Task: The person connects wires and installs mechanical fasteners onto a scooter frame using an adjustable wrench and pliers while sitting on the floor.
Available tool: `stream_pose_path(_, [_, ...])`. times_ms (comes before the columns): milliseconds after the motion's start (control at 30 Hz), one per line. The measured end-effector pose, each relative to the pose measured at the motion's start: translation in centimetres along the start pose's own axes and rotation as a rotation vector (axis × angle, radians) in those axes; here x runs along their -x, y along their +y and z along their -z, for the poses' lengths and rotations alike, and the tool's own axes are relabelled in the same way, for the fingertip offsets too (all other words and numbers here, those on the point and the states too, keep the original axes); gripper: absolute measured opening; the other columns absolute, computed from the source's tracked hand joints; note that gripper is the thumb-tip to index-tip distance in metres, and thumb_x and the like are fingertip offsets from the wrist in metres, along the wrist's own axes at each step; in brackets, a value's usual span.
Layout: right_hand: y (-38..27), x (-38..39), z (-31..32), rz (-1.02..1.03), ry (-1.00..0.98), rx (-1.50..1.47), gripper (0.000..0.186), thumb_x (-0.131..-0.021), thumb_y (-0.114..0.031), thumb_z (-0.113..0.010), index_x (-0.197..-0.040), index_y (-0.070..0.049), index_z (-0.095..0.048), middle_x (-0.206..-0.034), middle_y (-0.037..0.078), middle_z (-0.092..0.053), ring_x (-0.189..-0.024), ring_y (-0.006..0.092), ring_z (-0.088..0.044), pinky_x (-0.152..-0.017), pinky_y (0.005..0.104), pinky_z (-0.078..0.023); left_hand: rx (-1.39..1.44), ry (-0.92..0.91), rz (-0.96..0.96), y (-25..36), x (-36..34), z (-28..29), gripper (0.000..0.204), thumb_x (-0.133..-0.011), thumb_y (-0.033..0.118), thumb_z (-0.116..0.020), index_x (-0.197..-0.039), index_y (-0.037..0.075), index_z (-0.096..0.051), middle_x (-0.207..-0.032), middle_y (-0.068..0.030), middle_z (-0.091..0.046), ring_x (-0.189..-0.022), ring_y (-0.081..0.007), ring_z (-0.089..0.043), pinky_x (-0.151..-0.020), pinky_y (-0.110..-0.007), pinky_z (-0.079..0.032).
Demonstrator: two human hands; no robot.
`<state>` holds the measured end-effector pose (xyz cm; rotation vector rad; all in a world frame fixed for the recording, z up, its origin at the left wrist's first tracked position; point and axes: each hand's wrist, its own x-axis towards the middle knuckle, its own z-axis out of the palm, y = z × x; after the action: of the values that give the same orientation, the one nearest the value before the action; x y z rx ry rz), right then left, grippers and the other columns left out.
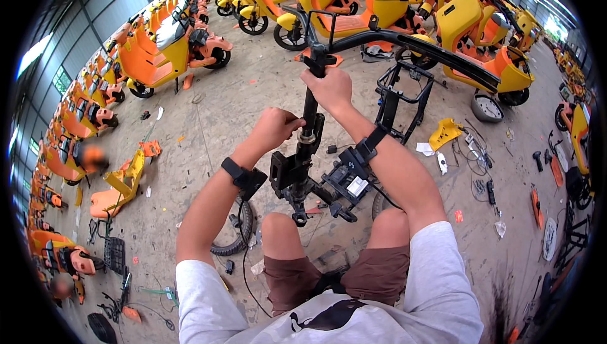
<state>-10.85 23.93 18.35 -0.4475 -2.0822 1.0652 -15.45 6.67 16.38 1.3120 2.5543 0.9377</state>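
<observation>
A black steering stem (310, 109) rises in front of me from a stripped scooter frame (292, 170) between my knees. At its top, black handlebars (411, 41) spread out, one long arm bending toward the right. My right hand (329, 91) is wrapped round the stem just below the handlebar clamp. Lower down on the left, my left hand (275, 128) has its fingers curled and pinched against the stem, above a metal collar (308, 138). Whatever those fingertips may hold is hidden. Both wrists wear black straps with small devices.
Yellow and orange scooters (158, 60) stand in rows along the left and back. Another bare black frame (401, 101) is just beyond my right forearm. Tyres (243, 233), a yellow panel (446, 133), cables (474, 154) and a wheel hub (487, 109) lie on the concrete floor.
</observation>
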Motion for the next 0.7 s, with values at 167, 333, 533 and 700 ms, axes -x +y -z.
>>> stream_pose_path(167, [-0.5, 0.3, 0.1, -0.014, -0.019, 0.02, 0.041, -0.074, -0.045, -0.066, -0.071, -0.004, -0.07, -0.062, 0.015, -0.064, -0.067, 0.0349, -0.065, -0.063, 0.0429, -0.05, -0.265, 0.062, -0.281, -0.8, -0.4, -0.3, 0.025, -0.086, 0.02, -0.07, -0.088, -0.004, -0.073, -0.067, -0.0175, -0.066, -0.061, -0.0303, -0.066, -0.059, -0.037, -0.051])
stream_pose_path(333, [-0.1, 0.2, -0.2, 0.003, -0.015, 0.019, 0.041, -0.074, -0.045, -0.065, -0.071, -0.005, -0.07, -0.062, 0.014, -0.064, -0.067, 0.0338, -0.065, -0.063, 0.0425, -0.05, -0.325, 0.138, -0.438, -1.7, 0.0, -1.1, 0.021, -0.084, 0.018, -0.069, -0.087, -0.002, -0.073, -0.07, -0.0211, -0.065, -0.068, -0.0393, -0.062, -0.064, -0.042, -0.051])
stream_pose_path(533, [-0.4, 0.0, 0.1, -0.009, -0.045, 0.07, 0.04, -0.075, -0.046, -0.065, -0.07, -0.006, -0.07, -0.061, 0.013, -0.064, -0.066, 0.0326, -0.066, -0.063, 0.0419, -0.05, -0.213, 0.024, -0.228, -0.5, -0.1, -0.3, 0.022, -0.084, 0.018, -0.068, -0.093, -0.003, -0.071, -0.077, -0.0207, -0.066, -0.069, -0.0391, -0.062, -0.064, -0.044, -0.05])
stream_pose_path(700, [-0.4, -0.1, 0.2, -0.002, -0.043, 0.078, 0.04, -0.075, -0.046, -0.064, -0.07, -0.006, -0.07, -0.062, 0.013, -0.064, -0.067, 0.0328, -0.066, -0.063, 0.0421, -0.05, -0.437, 0.074, -0.444, -1.8, -0.7, -1.2, 0.021, -0.085, 0.018, -0.068, -0.092, -0.001, -0.072, -0.075, -0.0191, -0.067, -0.067, -0.0381, -0.063, -0.064, -0.043, -0.051])
